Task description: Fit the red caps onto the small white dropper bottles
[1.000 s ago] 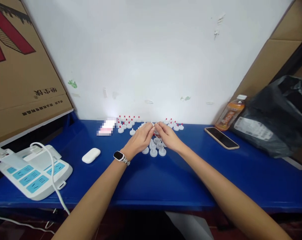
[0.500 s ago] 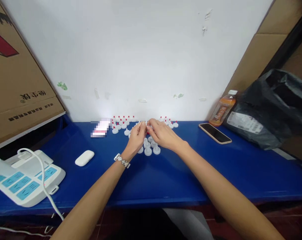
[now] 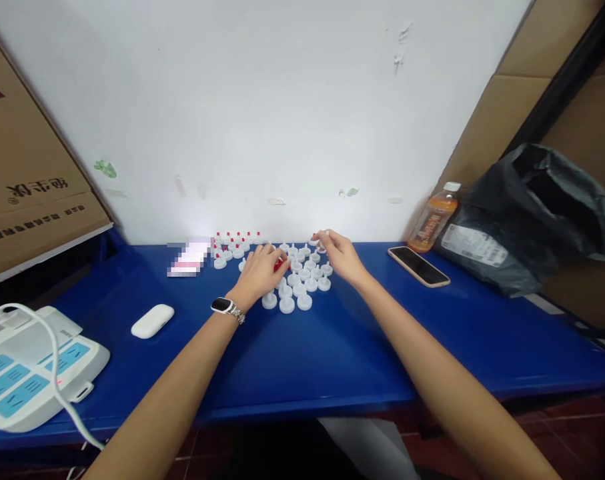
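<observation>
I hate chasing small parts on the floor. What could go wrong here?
The left hand seems to pinch a small red piece beside the packed white caps; a slip could topple several. The right hand works at the cluster's far edge; its wrist might sweep caps towards the phone.

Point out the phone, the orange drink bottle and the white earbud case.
phone [image 3: 419, 266], head view, middle of its dark screen.
orange drink bottle [image 3: 433, 223], head view, on its label.
white earbud case [image 3: 153, 321], head view, centre of its top.
</observation>
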Motion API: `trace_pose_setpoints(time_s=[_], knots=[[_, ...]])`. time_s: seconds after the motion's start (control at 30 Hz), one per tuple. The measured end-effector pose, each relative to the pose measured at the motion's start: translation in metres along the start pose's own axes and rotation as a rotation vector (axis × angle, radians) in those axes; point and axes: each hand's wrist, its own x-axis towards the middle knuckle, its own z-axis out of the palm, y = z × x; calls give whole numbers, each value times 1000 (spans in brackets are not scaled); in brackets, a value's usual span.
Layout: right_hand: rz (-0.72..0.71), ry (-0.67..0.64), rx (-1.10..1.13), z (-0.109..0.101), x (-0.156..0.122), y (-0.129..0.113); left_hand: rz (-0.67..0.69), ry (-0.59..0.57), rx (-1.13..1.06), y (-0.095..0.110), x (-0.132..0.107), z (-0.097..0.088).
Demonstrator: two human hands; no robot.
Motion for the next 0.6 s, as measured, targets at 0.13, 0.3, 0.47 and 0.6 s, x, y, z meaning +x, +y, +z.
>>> trace_pose_setpoints(time_s=[0.13,0.3,0.47,0.6], knots=[[-1,88,-128,2,4,0,-17,62,-59,-6,-3,-10],[-48,-40,-180,22,18,-17,-97,151,-154,-30,-16,-34],[-133,-389,-216,61,48,-28,-225,149,-263,-55,-31,-54],[-122,-461,-340,99,76,-30,-304,154,-227,-72,-36,-57]])
